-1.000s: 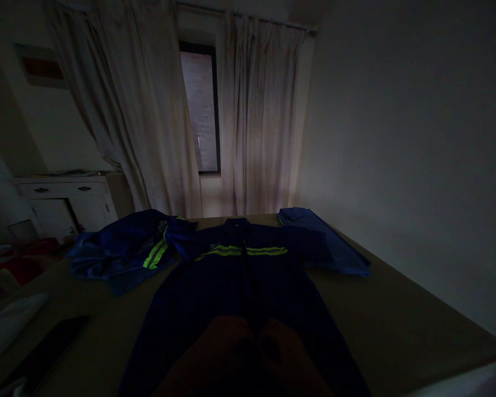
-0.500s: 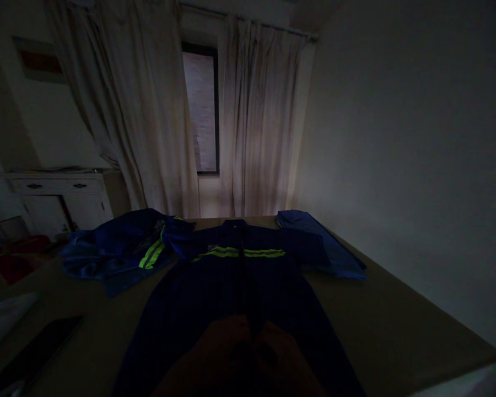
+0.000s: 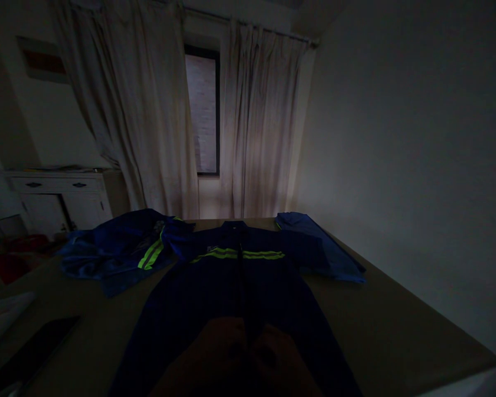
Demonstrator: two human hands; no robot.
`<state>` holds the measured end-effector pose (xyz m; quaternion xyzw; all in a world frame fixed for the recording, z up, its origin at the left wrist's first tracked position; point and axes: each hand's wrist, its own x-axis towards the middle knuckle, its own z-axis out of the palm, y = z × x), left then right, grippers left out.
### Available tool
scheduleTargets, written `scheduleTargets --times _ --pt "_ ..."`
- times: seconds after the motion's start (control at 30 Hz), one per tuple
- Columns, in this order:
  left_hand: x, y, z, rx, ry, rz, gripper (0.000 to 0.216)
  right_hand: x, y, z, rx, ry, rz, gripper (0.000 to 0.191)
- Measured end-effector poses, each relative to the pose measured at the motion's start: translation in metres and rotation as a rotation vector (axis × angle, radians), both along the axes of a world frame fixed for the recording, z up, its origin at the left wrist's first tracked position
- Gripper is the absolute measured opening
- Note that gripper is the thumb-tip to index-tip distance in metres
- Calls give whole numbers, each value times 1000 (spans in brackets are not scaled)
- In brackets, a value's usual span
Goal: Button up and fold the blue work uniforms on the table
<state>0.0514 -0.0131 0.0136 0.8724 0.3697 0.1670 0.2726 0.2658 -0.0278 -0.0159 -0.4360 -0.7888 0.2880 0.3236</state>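
A dark navy work jacket [image 3: 215, 286] lies spread out, front up, its collar at the far end. A yellow-green reflective stripe crosses its chest, and the front opening runs down the middle towards me. My left hand [image 3: 217, 344] is closed on the jacket's front edge, low on the garment. Close beside it, my right hand [image 3: 279, 353] is closed on the opposite front edge. Both hands are in deep shadow, so the fingertips and any zipper parts between them cannot be made out.
The jacket lies on a brownish table [image 3: 397, 336]. A crumpled blue garment with reflective stripes [image 3: 128, 242] is at the left, a folded blue garment [image 3: 334, 259] at the far right. A dark flat object [image 3: 37, 347] and a white item [image 3: 6, 314] lie near left.
The view has shifted very slightly. Both hands stay closed at the jacket's lower front, with hardly any movement visible.
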Motion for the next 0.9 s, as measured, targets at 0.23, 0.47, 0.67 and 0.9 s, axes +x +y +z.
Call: scheduleTargets --times 0.23,0.47,0.67,0.9 --pt "3 4 -15 52 -204 36 22 -1 0 -5 6 -3 12 6" --pt "0 7 -14 42 -170 52 29 2 -2 -5 -14 -78 -16 6" --pt "2 -1 8 -21 -149 43 28 3 3 -11 15 -30 19 7" --pt "1 1 3 -27 -189 12 25 1 4 -10 17 -38 15 7"
